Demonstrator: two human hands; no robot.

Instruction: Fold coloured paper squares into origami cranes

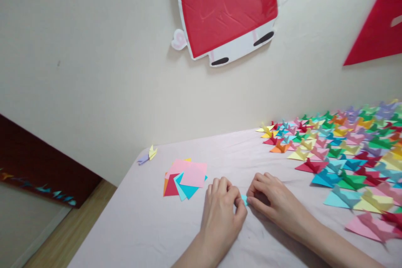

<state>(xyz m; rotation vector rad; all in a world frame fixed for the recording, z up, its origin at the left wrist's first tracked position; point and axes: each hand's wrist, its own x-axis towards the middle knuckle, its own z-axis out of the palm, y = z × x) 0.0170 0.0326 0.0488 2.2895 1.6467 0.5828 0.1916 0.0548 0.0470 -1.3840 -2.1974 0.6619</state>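
A small light-blue piece of paper (244,200) lies between my two hands, low over the pale cloth-covered surface (132,226). My left hand (223,209) pinches its left side with thumb and curled fingers, which hide much of it. From the right, my right hand (270,196) has its thumb and fingertips closed on the other edge. How the paper is folded cannot be made out. Just left of my left hand is a loose fan of square paper sheets (194,174) in pink, red, blue, orange and yellow.
Rows of colourful folded paper birds (351,155) cover the right side. Two small folded pieces, one yellow (152,153) and one purple (143,159), sit at the far left corner. Behind the surface stands a wall (119,50) with a red-and-white cutout (229,8).
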